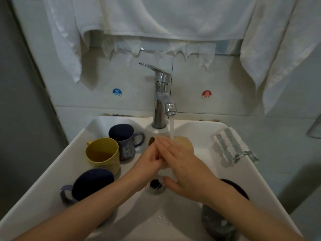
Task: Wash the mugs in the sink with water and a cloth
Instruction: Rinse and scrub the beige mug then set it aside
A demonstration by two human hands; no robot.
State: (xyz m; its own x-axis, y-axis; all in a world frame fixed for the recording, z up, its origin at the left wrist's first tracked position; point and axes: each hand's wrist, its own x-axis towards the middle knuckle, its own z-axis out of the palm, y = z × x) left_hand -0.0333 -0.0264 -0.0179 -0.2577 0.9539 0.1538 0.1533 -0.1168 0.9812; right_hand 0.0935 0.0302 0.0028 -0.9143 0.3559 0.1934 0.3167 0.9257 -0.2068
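Under the running tap (161, 94) I hold a tan mug (186, 144) over the middle of the white sink (52, 173). My left hand (152, 159) grips it from the left with curled fingers. My right hand (182, 164) lies across it with straight fingers, thumb spread toward the drain (156, 185). The water stream lands at my right fingertips. A yellow mug (102, 153) and a purple mug (123, 140) stand upright on the sink's left side. A dark blue mug (90, 185) lies tilted nearer me. Another dark mug (224, 216) sits partly hidden under my right forearm.
A pale ribbed cloth (231, 146) lies on the sink's right rim. White towels (156, 18) hang over the wall behind the tap. Cold and hot stickers mark the tiles. A metal holder shows at the right edge (315, 129).
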